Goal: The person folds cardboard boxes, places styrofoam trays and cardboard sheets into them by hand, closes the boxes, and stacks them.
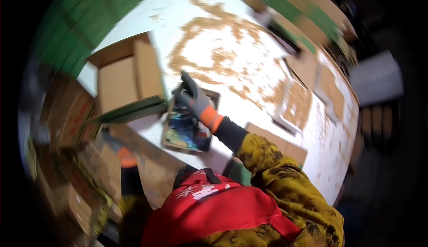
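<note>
My right hand (191, 96), in a grey glove with an orange cuff, is over the upper edge of a small box (170, 145) that holds dark blue and greenish items. Its fingers are apart and nothing shows in them. Lower left, my left hand (112, 143), gloved the same way, is at the near edge of an open cardboard box (117, 84). Motion blur and shadow hide its fingers, so its hold cannot be made out.
A white table (330, 158) carries scattered brown material (232, 55). Flat brown-covered slabs (298, 104) lie at the right. Stacked cardboard boxes (67, 113) stand at the left; a flat cardboard piece (285, 144) lies near my right sleeve. A grey block (376, 78) is far right.
</note>
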`<action>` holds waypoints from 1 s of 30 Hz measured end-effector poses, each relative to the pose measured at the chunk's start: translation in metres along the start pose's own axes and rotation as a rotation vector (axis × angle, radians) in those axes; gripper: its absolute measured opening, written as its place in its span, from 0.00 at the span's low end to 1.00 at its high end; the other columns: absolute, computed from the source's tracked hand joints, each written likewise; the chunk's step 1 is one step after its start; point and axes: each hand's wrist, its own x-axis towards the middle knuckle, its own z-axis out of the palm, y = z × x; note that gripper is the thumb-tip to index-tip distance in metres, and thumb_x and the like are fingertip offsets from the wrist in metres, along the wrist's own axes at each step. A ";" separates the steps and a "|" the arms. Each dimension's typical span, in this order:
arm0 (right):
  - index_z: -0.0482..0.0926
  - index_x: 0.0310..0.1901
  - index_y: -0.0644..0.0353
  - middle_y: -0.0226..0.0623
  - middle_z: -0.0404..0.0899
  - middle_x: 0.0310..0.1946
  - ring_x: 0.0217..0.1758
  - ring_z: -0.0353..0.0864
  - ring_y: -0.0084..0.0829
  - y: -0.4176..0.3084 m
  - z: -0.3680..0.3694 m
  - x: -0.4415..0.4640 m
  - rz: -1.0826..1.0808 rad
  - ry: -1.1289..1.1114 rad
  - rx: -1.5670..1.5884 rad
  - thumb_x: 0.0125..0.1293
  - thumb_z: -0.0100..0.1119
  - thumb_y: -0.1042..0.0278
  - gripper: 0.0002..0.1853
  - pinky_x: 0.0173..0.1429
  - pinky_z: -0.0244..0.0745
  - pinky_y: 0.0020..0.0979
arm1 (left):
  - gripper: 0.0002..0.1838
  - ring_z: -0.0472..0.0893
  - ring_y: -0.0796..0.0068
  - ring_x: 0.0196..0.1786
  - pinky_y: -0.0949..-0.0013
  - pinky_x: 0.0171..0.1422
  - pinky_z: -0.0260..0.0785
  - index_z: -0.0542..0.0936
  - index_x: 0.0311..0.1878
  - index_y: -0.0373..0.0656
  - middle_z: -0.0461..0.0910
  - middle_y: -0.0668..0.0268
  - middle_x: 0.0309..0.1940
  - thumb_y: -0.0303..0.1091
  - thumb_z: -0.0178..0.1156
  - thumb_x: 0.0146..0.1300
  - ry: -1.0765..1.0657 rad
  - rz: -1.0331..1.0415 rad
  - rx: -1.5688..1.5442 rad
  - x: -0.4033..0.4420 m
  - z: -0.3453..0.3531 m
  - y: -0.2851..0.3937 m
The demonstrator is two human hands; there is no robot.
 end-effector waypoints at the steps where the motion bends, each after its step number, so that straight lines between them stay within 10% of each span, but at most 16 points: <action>1: 0.59 0.70 0.55 0.44 0.66 0.64 0.64 0.69 0.38 -0.017 -0.032 -0.035 -0.059 0.043 -0.119 0.63 0.60 0.65 0.34 0.65 0.68 0.38 | 0.07 0.75 0.83 0.35 0.71 0.39 0.67 0.75 0.35 0.53 0.73 0.79 0.33 0.35 0.48 0.68 0.114 -0.042 -0.183 -0.014 -0.017 -0.026; 4: 0.60 0.70 0.56 0.43 0.72 0.60 0.61 0.73 0.35 -0.005 -0.133 -0.164 0.162 0.274 -0.176 0.62 0.63 0.64 0.35 0.61 0.72 0.36 | 0.41 0.59 0.62 0.72 0.61 0.75 0.50 0.51 0.71 0.29 0.54 0.51 0.71 0.57 0.44 0.69 -0.016 0.640 -2.658 -0.084 -0.056 -0.142; 6: 0.63 0.68 0.56 0.46 0.69 0.63 0.62 0.73 0.34 0.047 -0.208 -0.267 0.283 0.602 -0.278 0.62 0.62 0.65 0.32 0.58 0.74 0.34 | 0.37 0.61 0.57 0.71 0.56 0.73 0.53 0.56 0.70 0.33 0.60 0.51 0.69 0.49 0.50 0.66 -0.336 1.357 -2.704 -0.139 -0.139 -0.183; 7: 0.64 0.67 0.58 0.46 0.70 0.62 0.60 0.74 0.36 0.041 -0.238 -0.309 0.500 0.772 -0.311 0.62 0.63 0.65 0.32 0.58 0.73 0.33 | 0.34 0.62 0.53 0.70 0.55 0.72 0.54 0.59 0.70 0.35 0.62 0.51 0.68 0.39 0.56 0.64 -0.074 1.687 -2.278 -0.152 -0.173 -0.199; 9: 0.62 0.67 0.64 0.50 0.71 0.60 0.58 0.75 0.38 0.071 -0.301 -0.398 0.482 1.085 -0.421 0.61 0.63 0.70 0.33 0.58 0.74 0.34 | 0.36 0.61 0.49 0.69 0.55 0.72 0.54 0.58 0.70 0.35 0.62 0.51 0.67 0.38 0.59 0.62 -0.076 1.609 -2.228 -0.215 -0.219 -0.199; 10: 0.60 0.66 0.70 0.53 0.71 0.59 0.55 0.77 0.39 0.087 -0.328 -0.438 0.540 1.122 -0.797 0.60 0.64 0.72 0.34 0.55 0.75 0.34 | 0.39 0.60 0.49 0.70 0.55 0.72 0.53 0.57 0.70 0.34 0.62 0.49 0.67 0.43 0.61 0.61 -0.313 1.502 -2.208 -0.253 -0.226 -0.182; 12: 0.60 0.65 0.74 0.56 0.71 0.57 0.55 0.77 0.42 0.141 -0.362 -0.493 0.767 1.163 -0.194 0.58 0.66 0.67 0.37 0.56 0.74 0.36 | 0.42 0.64 0.50 0.66 0.59 0.69 0.58 0.56 0.70 0.32 0.62 0.46 0.66 0.47 0.62 0.60 -0.972 1.370 -2.082 -0.314 -0.228 -0.125; 13: 0.66 0.57 0.73 0.55 0.80 0.45 0.45 0.81 0.48 0.130 -0.351 -0.499 0.777 1.055 -0.457 0.54 0.69 0.59 0.35 0.51 0.75 0.42 | 0.44 0.67 0.51 0.64 0.61 0.67 0.61 0.56 0.70 0.31 0.63 0.44 0.65 0.49 0.62 0.59 -1.114 1.276 -2.005 -0.337 -0.226 -0.101; 17: 0.64 0.61 0.71 0.55 0.75 0.53 0.54 0.78 0.47 0.103 -0.341 -0.508 0.696 1.007 -0.484 0.54 0.69 0.59 0.38 0.57 0.72 0.38 | 0.40 0.74 0.57 0.54 0.65 0.54 0.70 0.59 0.68 0.33 0.65 0.50 0.64 0.50 0.61 0.61 -1.240 1.065 -2.405 -0.340 -0.224 -0.084; 20: 0.61 0.64 0.70 0.53 0.73 0.56 0.54 0.77 0.42 0.078 -0.338 -0.515 0.526 1.075 -0.419 0.53 0.70 0.65 0.40 0.57 0.73 0.34 | 0.24 0.65 0.44 0.63 0.58 0.60 0.67 0.66 0.62 0.38 0.59 0.41 0.64 0.24 0.55 0.61 -0.904 1.113 -2.384 -0.316 -0.227 -0.103; 23: 0.58 0.66 0.70 0.50 0.74 0.54 0.52 0.77 0.33 0.035 -0.356 -0.512 0.537 1.094 -0.125 0.53 0.70 0.74 0.41 0.53 0.75 0.29 | 0.26 0.62 0.42 0.67 0.58 0.67 0.61 0.65 0.65 0.41 0.57 0.42 0.67 0.32 0.56 0.64 0.261 1.362 -1.919 -0.285 -0.215 -0.127; 26: 0.72 0.58 0.66 0.34 0.81 0.39 0.37 0.79 0.22 0.024 -0.384 -0.519 0.433 0.972 0.329 0.60 0.66 0.68 0.25 0.42 0.75 0.23 | 0.32 0.58 0.43 0.70 0.57 0.70 0.57 0.61 0.68 0.38 0.53 0.44 0.70 0.38 0.58 0.64 -0.822 1.138 -2.435 -0.254 -0.274 -0.202; 30: 0.78 0.51 0.66 0.34 0.82 0.41 0.44 0.80 0.23 -0.029 -0.392 -0.514 0.100 0.800 0.457 0.63 0.64 0.67 0.18 0.50 0.75 0.25 | 0.40 0.56 0.48 0.72 0.54 0.73 0.50 0.55 0.71 0.33 0.57 0.45 0.70 0.40 0.60 0.62 0.626 0.812 -2.143 -0.214 -0.333 -0.308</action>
